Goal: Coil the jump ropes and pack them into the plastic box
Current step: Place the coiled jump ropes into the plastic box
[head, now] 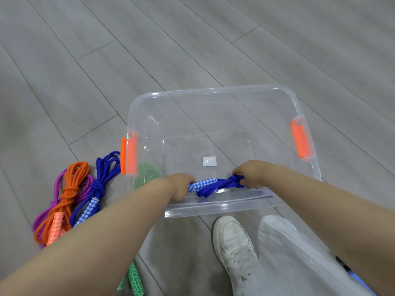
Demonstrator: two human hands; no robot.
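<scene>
The grey plank floor (85,60) carried everything, and on it stood the clear plastic box (213,90), lidless, with orange latch handles at its left and right ends. Inside, close against the near wall, the person held a bundled blue jump rope (210,185) at both ends: the left hand (181,185) was curled round the checkered handles, and the right hand (253,174) was clenched on the knotted cord. On the floor off the box's near-left corner lay more bundles: a second blue rope (102,178), an orange rope (68,195) on a purple rope (57,189), and a green rope (134,278) partly hidden by the forearm and box. The cord looked soft, light and springy, likely to uncoil if released loosely; the stiff handles and the tied waist seemed the safest holds.
</scene>
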